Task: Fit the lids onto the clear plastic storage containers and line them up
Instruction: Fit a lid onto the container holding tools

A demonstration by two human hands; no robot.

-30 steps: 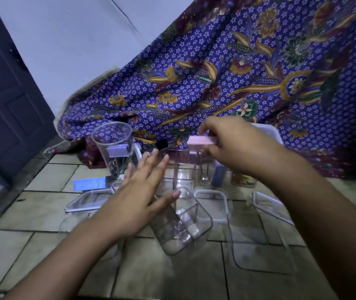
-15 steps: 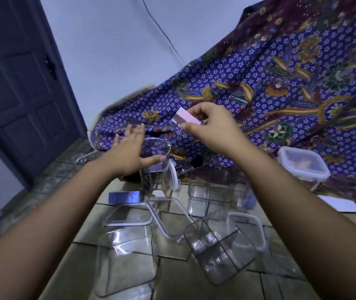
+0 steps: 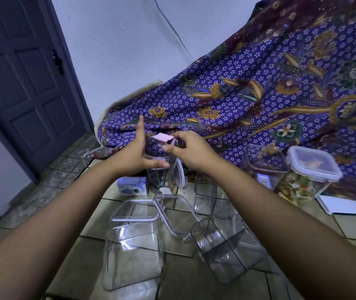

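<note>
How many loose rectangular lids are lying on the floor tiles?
2. The first lid lies in front of the small blue box; the second lid lies just right of it, between the two forearms. Others may be hidden under the arms.

Cloth [image 3: 259, 94], 2 o'clock: purple, white star-flowers, gold floral motifs. Block [image 3: 163, 138], centre: pale pink. Container [image 3: 133, 260], 6 o'clock: clear.
</note>
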